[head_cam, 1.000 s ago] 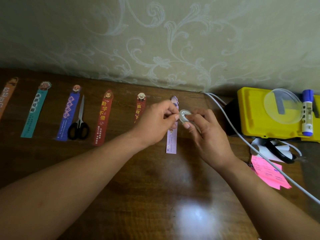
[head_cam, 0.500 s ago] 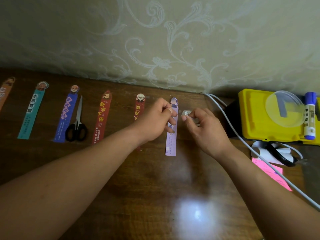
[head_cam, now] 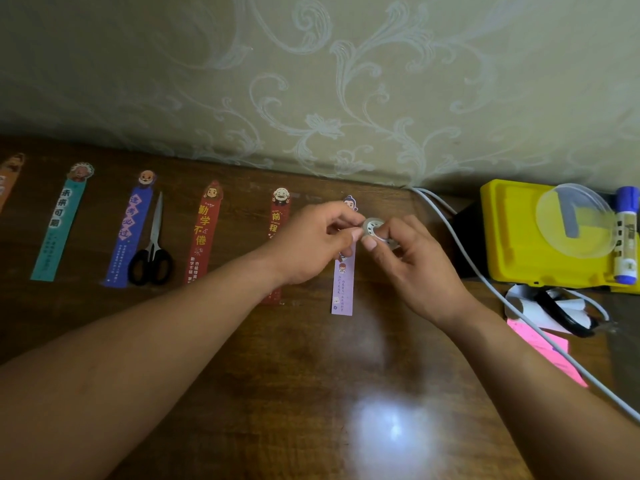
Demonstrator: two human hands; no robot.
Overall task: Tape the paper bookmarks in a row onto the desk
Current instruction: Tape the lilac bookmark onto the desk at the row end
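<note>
Nearest, above the desk [head_cam: 242,393], a small tape roll [head_cam: 372,228] is gripped between the thumb and curled fingers of the right hand [head_cam: 415,271], while the left hand [head_cam: 311,244] is closed in a pinch against the roll's rim, apparently at the tape's free end. The step is judged to be the drawing-off of a strip for the lilac bookmark [head_cam: 343,289], which lies flat on the desk just under the hands, last on the right of the row. The strip would best be pulled slowly and kept taut, so that it is not folded onto itself, and kept long enough for both ends to land on wood. For a clean cut, the scissors [head_cam: 152,251] beside the blue bookmark [head_cam: 130,230] farther left would have to be fetched. The tape is clear and cannot be made out, so whether any has been lifted cannot be told. The lilac bookmark's upper part and much of the red bookmark [head_cam: 280,216] are covered by the hands, and the orange bookmark [head_cam: 8,178] is cut off at the left edge.
</note>
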